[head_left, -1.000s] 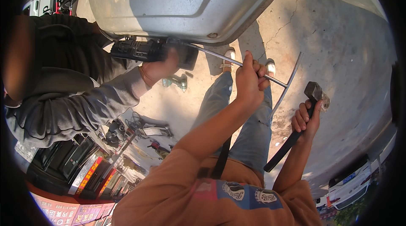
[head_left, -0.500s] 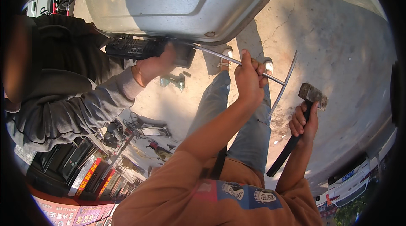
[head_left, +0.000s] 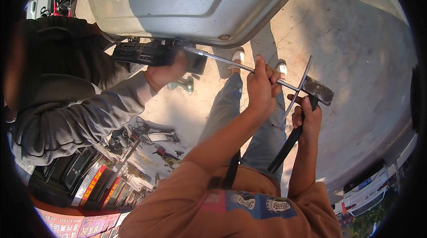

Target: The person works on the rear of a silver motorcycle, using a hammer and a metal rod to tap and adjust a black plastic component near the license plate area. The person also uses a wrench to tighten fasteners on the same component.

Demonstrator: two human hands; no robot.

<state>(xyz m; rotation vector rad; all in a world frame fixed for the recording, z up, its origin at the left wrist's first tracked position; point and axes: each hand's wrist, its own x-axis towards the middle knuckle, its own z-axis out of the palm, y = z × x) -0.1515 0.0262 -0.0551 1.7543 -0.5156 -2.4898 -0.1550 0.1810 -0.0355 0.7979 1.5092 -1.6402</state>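
Right hand (head_left: 310,120), right of centre: fingers closed fully round the black handle of the hammer (head_left: 321,92), gripped high, just under the head. Choked up, I'd say, for control rather than swing. Handle slants to lower left; head overlaps the crosspiece of the T-bar (head_left: 231,63) in view, can't tell if metal touches metal. Left hand (head_left: 262,89), just right of centre: fingers wrapped tight round the T-bar's shaft, one digit pointing up. Grip is nearer the crosspiece end, probably to steer the bar and leave the crosspiece clear of the knuckles. Shaft runs up-left to the black ribbed part (head_left: 138,52), left of upper centre; tip is lost by the co-worker's hand, so can't confirm what it bears on. That co-worker's hand (head_left: 165,73), grey sleeve (head_left: 111,109) coming from the left, is on the part's near side, fingers blurred, exact hold unclear. Likely bracing it up by the lower edge of the silver panel (head_left: 178,13), top of frame. Below, a green power tool (head_left: 189,87) lies on the concrete floor (head_left: 351,55), out from under the arms. Far off, lower right: white car (head_left: 367,193).
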